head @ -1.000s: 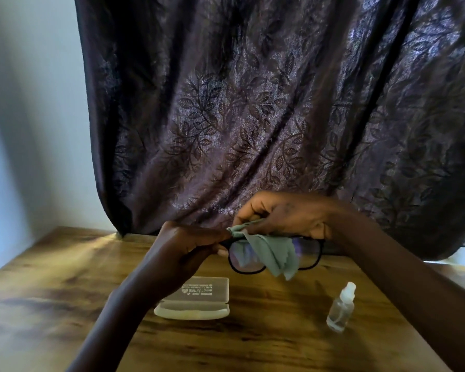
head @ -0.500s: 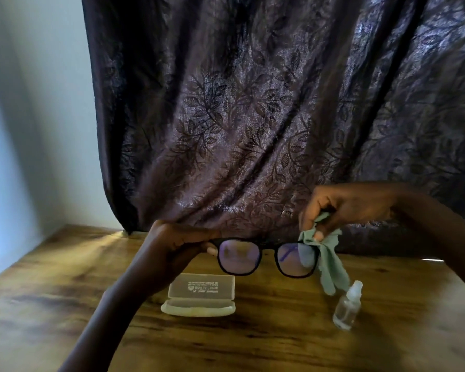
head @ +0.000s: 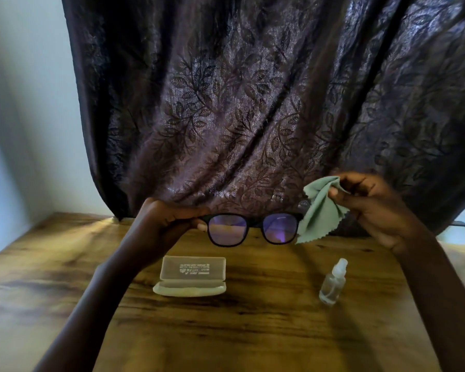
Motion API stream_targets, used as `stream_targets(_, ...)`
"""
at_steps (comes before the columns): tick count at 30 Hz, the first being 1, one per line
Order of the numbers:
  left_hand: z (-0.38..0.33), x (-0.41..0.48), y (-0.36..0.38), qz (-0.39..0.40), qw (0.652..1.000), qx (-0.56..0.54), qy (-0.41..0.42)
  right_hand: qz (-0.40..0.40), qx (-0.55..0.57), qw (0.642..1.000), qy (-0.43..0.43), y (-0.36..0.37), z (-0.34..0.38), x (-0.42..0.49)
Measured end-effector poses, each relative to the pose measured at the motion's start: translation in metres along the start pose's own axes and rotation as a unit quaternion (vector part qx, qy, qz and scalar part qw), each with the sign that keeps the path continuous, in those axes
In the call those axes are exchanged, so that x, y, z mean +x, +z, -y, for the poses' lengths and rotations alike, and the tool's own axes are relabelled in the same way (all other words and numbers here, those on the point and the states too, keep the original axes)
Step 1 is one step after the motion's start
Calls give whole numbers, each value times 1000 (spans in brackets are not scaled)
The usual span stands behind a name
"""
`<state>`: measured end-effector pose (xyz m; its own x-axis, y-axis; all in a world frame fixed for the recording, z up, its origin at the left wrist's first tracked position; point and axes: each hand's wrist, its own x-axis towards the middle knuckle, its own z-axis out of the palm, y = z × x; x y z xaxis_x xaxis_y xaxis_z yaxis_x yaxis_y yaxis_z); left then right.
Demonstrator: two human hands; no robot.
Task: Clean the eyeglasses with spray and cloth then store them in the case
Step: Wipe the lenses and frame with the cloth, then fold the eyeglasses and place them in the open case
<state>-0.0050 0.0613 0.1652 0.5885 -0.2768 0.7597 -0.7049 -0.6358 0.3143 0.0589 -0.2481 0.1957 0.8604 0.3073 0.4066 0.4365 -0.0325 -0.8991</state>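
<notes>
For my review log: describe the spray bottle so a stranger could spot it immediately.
On the wooden table, look right of the open pale case, beneath the right hand. The spray bottle stands upright there, the only small clear item.

Black-framed eyeglasses (head: 253,229) (purple-tinted lenses), sage-green cloth (head: 320,210), leaf-patterned dark curtain (head: 253,103)

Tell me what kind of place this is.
Probably a room in a home: a wood-grain table set in a corner, a dark leaf-patterned curtain behind it, and a plain pale wall to the left.
</notes>
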Motion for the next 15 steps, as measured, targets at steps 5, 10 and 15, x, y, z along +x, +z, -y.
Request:
stream_targets(5,-4,-4,4,-8,999,-34,16,-148,-45,986,62,6,-33,-45)
stream_targets(10,-4,-8,10,17,998,-67,-6,-154,-275,936,159,9,-83,-105)
stream_targets(15,-6,-15,15,25,998,-59,-13,12,-477,837,267,20,-122,-148)
